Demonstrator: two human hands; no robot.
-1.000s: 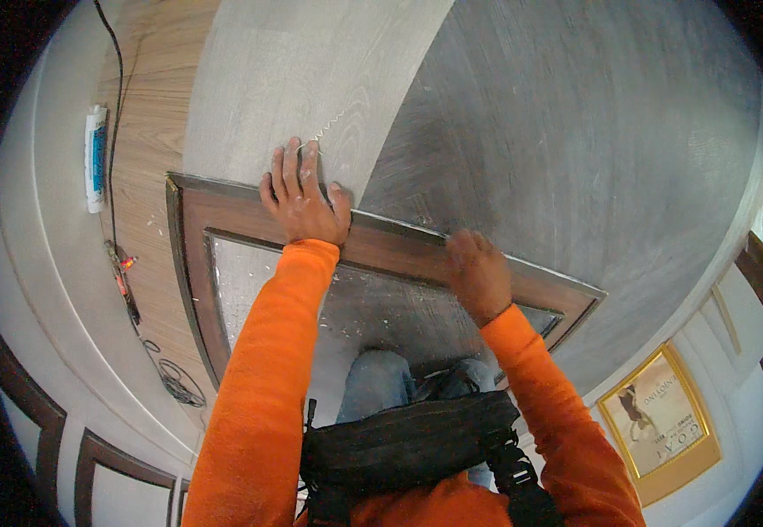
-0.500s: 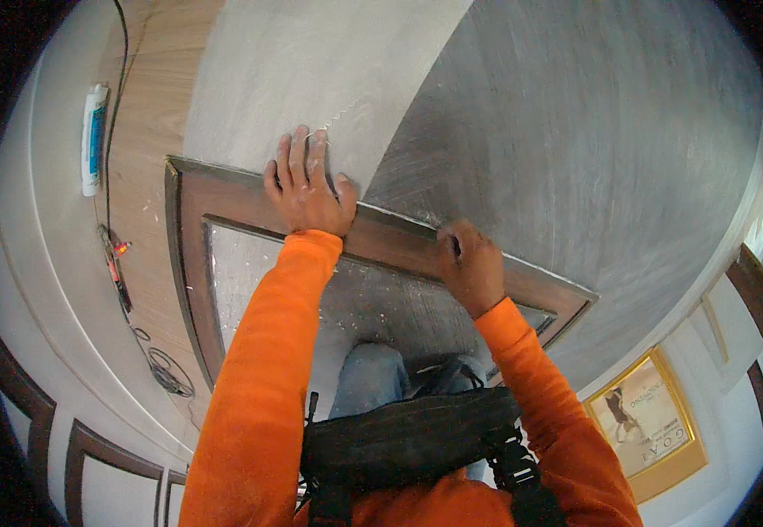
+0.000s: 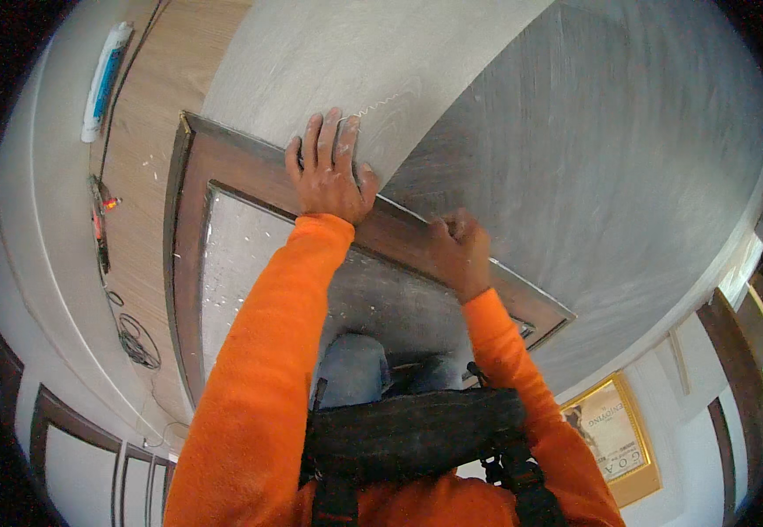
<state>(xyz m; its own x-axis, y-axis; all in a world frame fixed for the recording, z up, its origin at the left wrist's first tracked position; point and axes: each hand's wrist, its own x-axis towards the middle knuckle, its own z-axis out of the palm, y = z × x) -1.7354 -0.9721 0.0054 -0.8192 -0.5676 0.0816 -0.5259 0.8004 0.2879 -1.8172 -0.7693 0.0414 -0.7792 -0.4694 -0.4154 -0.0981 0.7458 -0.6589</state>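
Observation:
A brown wooden frame (image 3: 195,167) with dark moulding lies in front of me, its far edge running slantwise under both hands. My left hand (image 3: 333,184) rests flat near its left part, fingers spread past the edge onto the grey board (image 3: 311,53) beyond. A thin, wavy white strand (image 3: 386,103) lies by those fingertips. Farther right along the same edge, my right hand (image 3: 462,250) is closed like a fist, fingers curled. Whatever it may grip is hidden. Both hands look dusty.
White flecks dot the panel inside the frame. On the left lie a white-and-blue cartridge tube (image 3: 107,83), a red-and-black tool (image 3: 100,224) and a coiled dark cable (image 3: 138,341). A gold-framed picture (image 3: 611,430) stands at the lower right. A black bag (image 3: 417,430) hangs at my waist.
My right hand has slid left along the frame's edge, closer to my left hand. The left hand keeps its place on the frame. The whole view has tilted a little.

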